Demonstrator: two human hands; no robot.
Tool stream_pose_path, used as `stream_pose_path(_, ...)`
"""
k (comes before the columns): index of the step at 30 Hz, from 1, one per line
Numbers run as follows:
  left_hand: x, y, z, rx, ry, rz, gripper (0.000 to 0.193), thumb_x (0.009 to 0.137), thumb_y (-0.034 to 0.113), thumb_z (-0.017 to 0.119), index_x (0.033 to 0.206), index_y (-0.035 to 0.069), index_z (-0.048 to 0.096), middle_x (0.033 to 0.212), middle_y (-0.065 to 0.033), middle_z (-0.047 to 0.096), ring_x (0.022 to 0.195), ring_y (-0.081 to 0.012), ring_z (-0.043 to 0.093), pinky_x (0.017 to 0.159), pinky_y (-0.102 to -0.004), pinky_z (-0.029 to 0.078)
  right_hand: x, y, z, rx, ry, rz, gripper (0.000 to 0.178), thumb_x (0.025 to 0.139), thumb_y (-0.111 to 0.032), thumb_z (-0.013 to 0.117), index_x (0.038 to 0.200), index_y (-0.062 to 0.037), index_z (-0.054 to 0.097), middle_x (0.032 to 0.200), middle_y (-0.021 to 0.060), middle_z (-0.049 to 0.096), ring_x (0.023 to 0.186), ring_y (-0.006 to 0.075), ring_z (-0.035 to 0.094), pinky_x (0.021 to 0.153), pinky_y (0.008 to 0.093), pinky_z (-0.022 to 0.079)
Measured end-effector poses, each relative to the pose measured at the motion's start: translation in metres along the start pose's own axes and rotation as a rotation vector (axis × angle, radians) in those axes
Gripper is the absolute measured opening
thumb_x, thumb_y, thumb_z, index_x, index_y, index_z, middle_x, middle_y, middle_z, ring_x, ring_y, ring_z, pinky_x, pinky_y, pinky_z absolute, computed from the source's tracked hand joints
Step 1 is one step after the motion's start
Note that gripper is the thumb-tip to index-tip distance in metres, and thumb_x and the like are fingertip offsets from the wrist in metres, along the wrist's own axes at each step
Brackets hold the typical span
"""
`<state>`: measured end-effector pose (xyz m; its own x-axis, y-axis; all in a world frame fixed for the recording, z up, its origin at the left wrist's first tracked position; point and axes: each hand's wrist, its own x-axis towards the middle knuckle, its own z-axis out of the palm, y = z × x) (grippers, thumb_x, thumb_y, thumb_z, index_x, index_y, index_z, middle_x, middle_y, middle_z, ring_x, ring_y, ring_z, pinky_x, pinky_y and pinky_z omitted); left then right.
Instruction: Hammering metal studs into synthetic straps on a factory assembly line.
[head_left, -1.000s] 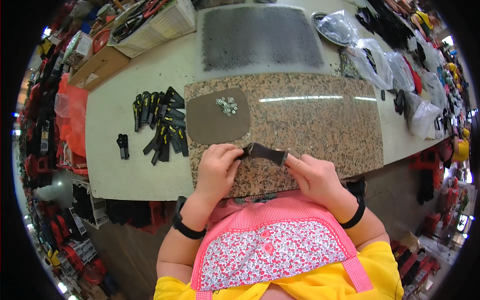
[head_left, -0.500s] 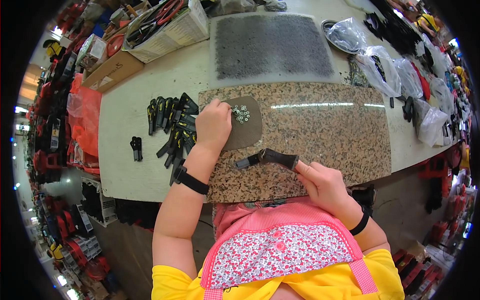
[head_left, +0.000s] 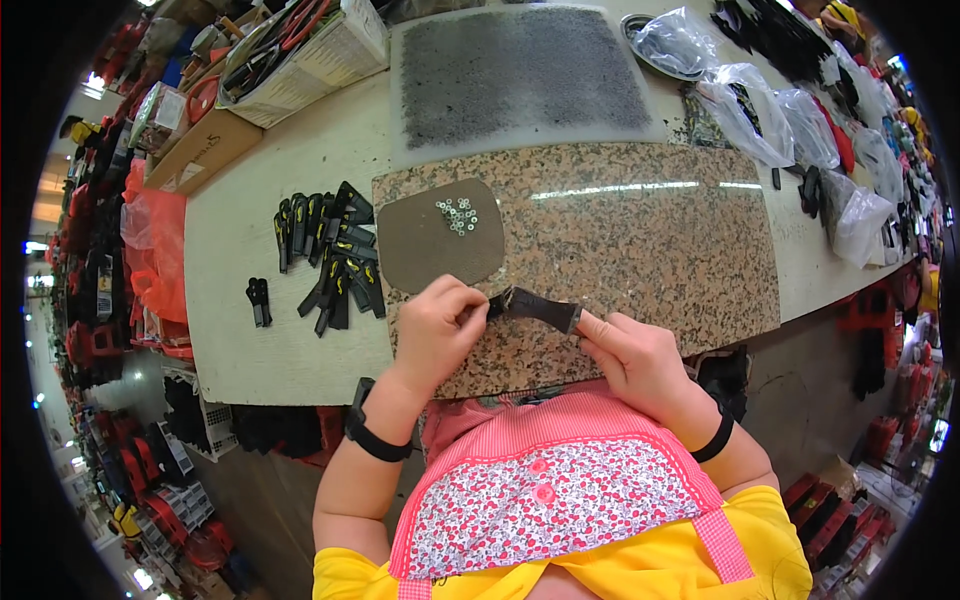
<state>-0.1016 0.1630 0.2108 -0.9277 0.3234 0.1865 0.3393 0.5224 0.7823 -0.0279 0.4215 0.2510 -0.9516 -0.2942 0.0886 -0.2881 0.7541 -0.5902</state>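
My right hand (head_left: 640,358) is closed at the flared end of a dark, curved, tool-like piece (head_left: 543,310), whose exact kind I cannot make out. At the piece's narrow end, my left hand (head_left: 436,330) has its fingers pinched together over a small black part; whatever they hold is hidden. Both hands are low over a speckled stone slab (head_left: 640,250). Beyond the left hand, a brown mat (head_left: 430,255) bears a cluster of small silver rings (head_left: 460,216), like washers or nuts. Left of the slab lies a pile of black strap-like parts (head_left: 335,245) with yellow marks.
One separate black part (head_left: 259,302) lies at the table's left. A grey-black textured sheet (head_left: 525,75) is behind the slab. Boxes of tools (head_left: 310,65) and a red plastic bag (head_left: 155,250) border the left; clear plastic bags (head_left: 750,115) crowd the right.
My left hand has come back from the silver rings to the narrow end of the dark piece. My right hand stays at its flared end. The view has shifted slightly.
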Motion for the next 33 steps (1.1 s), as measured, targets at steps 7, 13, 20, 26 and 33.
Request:
stream_pose_path(7, -0.012, -0.009, 0.015, 0.123, 0.061, 0.137, 0.013, 0.078, -0.001, 0.075, 0.090, 0.004, 0.072, 0.083, -0.0069, 0.065, 0.066, -0.0188, 0.065, 0.058, -0.0280, 0.053, -0.001, -0.001, 0.001, 0.001, 0.000, 0.008, 0.053, 0.089, -0.019, 0.068, 0.140, -0.0295, 0.057, 0.071, 0.0072, 0.054, 0.060, 0.0273, 0.060, 0.054, 0.0386, 0.051)
stream_pose_path(13, -0.026, 0.010, 0.013, 0.521, -0.106, 0.202, 0.024, 0.077, 0.004, 0.073, 0.100, 0.008, 0.072, 0.094, -0.0086, 0.066, 0.086, -0.0258, 0.065, 0.069, -0.0343, 0.053, 0.000, -0.001, 0.001, 0.006, -0.008, 0.009, 0.053, 0.090, -0.019, 0.067, 0.141, -0.0296, 0.057, 0.071, 0.0077, 0.053, 0.060, 0.0278, 0.060, 0.054, 0.0389, 0.051)
stream_pose_path(20, -0.036, -0.016, 0.010, 0.296, 0.086, 0.275, 0.041, 0.071, -0.002, 0.066, 0.110, 0.009, 0.072, 0.106, -0.0081, 0.067, 0.096, -0.0295, 0.062, 0.081, -0.0417, 0.051, -0.002, -0.001, 0.000, -0.022, -0.029, 0.001, 0.053, 0.091, -0.019, 0.066, 0.142, -0.0303, 0.055, 0.072, 0.0078, 0.053, 0.060, 0.0278, 0.060, 0.054, 0.0387, 0.050)
stream_pose_path(26, -0.041, -0.020, 0.015, 0.226, 0.161, 0.245, 0.035, 0.071, -0.004, 0.068, 0.104, 0.006, 0.073, 0.102, -0.0088, 0.069, 0.093, -0.0298, 0.063, 0.083, -0.0417, 0.052, 0.007, -0.009, -0.013, -0.029, 0.007, -0.067, 0.053, 0.088, -0.015, 0.069, 0.138, -0.0246, 0.059, 0.070, 0.0068, 0.051, 0.057, 0.0268, 0.058, 0.053, 0.0386, 0.048)
stream_pose_path(33, -0.036, -0.013, 0.015, 0.165, 0.231, 0.229, 0.017, 0.074, -0.004, 0.074, 0.088, 0.002, 0.067, 0.097, -0.0100, 0.069, 0.089, -0.0313, 0.064, 0.078, -0.0400, 0.053, 0.015, -0.019, -0.009, -0.121, -0.114, -0.076, 0.055, 0.087, -0.014, 0.069, 0.140, -0.0234, 0.058, 0.070, 0.0073, 0.052, 0.057, 0.0276, 0.058, 0.053, 0.0395, 0.049)
